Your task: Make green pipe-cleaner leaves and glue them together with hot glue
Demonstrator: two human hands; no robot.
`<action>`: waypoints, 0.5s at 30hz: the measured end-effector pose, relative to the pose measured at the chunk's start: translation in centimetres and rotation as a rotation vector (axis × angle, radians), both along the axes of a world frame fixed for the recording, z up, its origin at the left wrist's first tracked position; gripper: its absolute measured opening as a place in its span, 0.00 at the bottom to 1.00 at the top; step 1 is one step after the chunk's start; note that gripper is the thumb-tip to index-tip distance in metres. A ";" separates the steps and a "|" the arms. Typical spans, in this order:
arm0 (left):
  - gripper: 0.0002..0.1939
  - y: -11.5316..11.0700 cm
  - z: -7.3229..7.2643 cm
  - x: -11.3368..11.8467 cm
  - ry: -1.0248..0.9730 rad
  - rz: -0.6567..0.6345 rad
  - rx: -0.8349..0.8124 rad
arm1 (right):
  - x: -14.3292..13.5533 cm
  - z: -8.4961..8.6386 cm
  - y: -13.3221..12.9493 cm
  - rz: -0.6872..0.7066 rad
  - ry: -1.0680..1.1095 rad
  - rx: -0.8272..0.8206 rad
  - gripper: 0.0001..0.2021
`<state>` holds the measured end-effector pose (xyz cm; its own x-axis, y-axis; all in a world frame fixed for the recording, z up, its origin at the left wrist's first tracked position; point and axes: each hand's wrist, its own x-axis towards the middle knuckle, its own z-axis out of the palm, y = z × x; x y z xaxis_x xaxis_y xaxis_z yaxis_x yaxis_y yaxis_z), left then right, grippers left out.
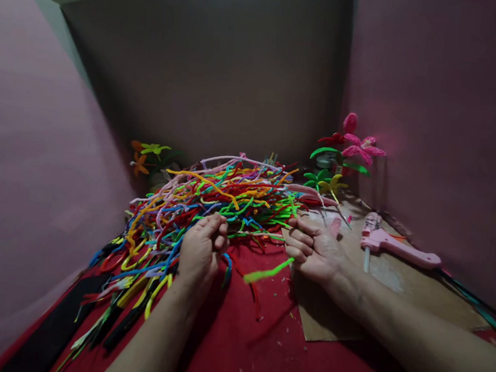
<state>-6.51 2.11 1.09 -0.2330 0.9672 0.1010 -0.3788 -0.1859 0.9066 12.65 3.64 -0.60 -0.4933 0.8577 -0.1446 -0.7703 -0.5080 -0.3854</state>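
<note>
A light green pipe cleaner (268,272) sticks out to the left from under my right hand (314,252), whose fingers are curled round its end. Palm partly up, that hand is over the left edge of a brown board. My left hand (204,243) is pinched closed at the front of a large heap of many-coloured pipe cleaners (212,188); whatever its fingertips hold is too small to make out. A gap separates the two hands, with red cloth below.
A pink glue gun (404,248) lies on the brown board (332,317) at right. Pipe-cleaner flowers stand behind the board (363,147) and at the back left (140,161). Dark strips lie at the left on the red cloth (250,350). Walls enclose the table's back and sides.
</note>
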 end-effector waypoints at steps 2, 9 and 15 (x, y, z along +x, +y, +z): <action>0.11 0.5 0.2 -1.0 0.092 0.092 0.036 | -0.3 -0.4 -0.1 0.085 0.005 -0.028 0.11; 0.06 1.6 -0.9 -2.3 0.871 0.277 0.051 | -1.3 -1.9 -0.6 0.237 -0.115 -0.036 0.16; 0.07 1.6 -2.0 -2.4 1.530 0.206 -0.009 | -1.9 -1.8 -1.6 0.259 -0.304 0.018 0.23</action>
